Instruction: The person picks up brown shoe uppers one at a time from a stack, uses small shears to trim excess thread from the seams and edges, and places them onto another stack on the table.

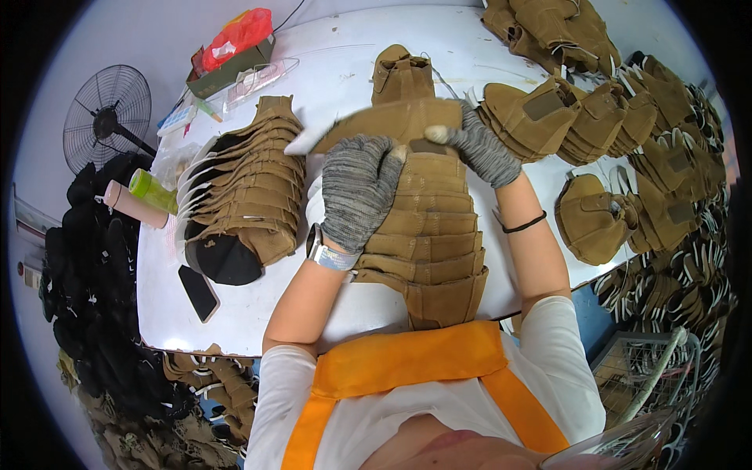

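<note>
A long overlapping row of tan suede shoe-upper pieces (pixel 427 235) lies on the white table (pixel 345 70) in front of me. My left hand (pixel 356 192), in a grey knit glove, presses flat on the row's left side. My right hand (pixel 482 145), gloved the same, grips the top tan piece (pixel 384 121), which is lifted and blurred above the row. A further tan piece (pixel 401 74) lies beyond it.
Another stack of tan pieces (pixel 251 180) with a black one (pixel 223 258) lies to the left, beside a phone (pixel 198 292). More piles (pixel 572 117) fill the right side. A fan (pixel 106 117), a green bottle (pixel 153 190) and a box with a red bag (pixel 231 55) stand at the left.
</note>
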`<state>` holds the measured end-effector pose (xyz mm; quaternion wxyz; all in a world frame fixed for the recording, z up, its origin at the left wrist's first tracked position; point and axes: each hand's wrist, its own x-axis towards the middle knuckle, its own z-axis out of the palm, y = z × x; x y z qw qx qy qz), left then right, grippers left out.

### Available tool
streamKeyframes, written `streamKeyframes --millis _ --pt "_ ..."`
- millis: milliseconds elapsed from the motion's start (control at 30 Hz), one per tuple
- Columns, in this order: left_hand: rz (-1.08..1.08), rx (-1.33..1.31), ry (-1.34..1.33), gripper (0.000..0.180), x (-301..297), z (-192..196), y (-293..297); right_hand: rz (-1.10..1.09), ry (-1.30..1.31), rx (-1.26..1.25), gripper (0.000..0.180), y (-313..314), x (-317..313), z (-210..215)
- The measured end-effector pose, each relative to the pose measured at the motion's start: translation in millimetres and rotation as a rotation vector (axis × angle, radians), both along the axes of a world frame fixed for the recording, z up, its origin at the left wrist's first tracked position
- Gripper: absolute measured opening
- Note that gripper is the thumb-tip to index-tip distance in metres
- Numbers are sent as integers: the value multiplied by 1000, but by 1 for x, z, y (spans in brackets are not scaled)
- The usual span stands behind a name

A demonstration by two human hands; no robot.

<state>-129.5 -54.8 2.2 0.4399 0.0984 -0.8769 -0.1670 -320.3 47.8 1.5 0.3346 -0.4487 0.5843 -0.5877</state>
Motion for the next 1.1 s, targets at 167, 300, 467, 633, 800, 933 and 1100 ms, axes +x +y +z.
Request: streamKeyframes --millis 167,300,467,633,800,933,1100 --pt "20 -71 7 14 0 -1 -2 -46 -161 -60 92 3 4 -20" --pt "24 -14 -30 13 -4 -8 -6 28 4 105 88 5 1 -29" --pt "207 -231 -20 31 -7 0 -12 -10 61 17 83 15 10 -26" --pt "12 -139 -351 49 -38 19 -46 -353 -81 81 89 14 -9 -69" --pt "-188 246 -777 64 -37 15 -57 -357 -224 124 87 8 -3 -75" --pt "-128 652 -883 63 -21 32 -49 -163 -422 149 87 5 -9 -105" --pt "-165 302 -540 63 3 39 -23 -72 -202 267 94 23 -12 -95"
